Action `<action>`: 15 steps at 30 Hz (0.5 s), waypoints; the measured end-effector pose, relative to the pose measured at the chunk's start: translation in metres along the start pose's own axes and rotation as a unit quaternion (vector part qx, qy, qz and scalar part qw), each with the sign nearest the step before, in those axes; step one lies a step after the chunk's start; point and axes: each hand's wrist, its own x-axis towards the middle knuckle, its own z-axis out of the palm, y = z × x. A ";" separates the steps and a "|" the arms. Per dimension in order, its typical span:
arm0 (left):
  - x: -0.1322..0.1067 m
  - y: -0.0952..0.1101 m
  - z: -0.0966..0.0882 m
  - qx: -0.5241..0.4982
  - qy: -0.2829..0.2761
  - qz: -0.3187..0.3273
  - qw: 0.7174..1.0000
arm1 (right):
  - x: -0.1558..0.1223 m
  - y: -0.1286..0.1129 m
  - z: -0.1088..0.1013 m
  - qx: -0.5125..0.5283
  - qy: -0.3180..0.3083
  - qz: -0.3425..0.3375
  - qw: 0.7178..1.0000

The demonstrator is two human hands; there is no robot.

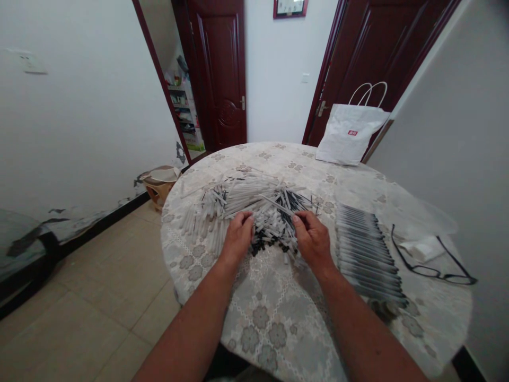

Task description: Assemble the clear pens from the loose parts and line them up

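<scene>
My right hand (313, 240) pinches the near end of a thin, whitish pen barrel (274, 203), which points up and to the left over the pile. My left hand (238, 236) is closed, thumb against fingers, beside the small parts; whatever is between its fingertips is too small to make out. Between and below the hands lie short pale pieces (267, 218) and small black pieces (260, 241). Beyond them spreads a heap of translucent pen barrels (244, 193). Dark thin sticks, like pen refills (292, 200), lie behind my right hand.
Right of my right arm, a row of grey-black pens (366, 254) lies side by side. Black-framed glasses (427, 271) and a white packet (425, 248) are farther right. A white paper bag (350, 132) stands at the back of the round, cloth-covered table (260, 337). A stool (159, 185) stands left.
</scene>
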 end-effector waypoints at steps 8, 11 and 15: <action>0.005 0.011 -0.003 -0.321 0.039 -0.112 0.940 | -0.004 -0.007 0.003 0.015 -0.081 -0.036 0.996; 0.005 0.014 -0.005 -0.334 0.056 -0.099 0.936 | -0.006 -0.007 0.003 -0.006 -0.086 -0.059 0.995; 0.005 0.014 -0.005 -0.332 0.069 -0.094 0.936 | -0.006 -0.007 0.004 -0.032 -0.084 -0.077 0.993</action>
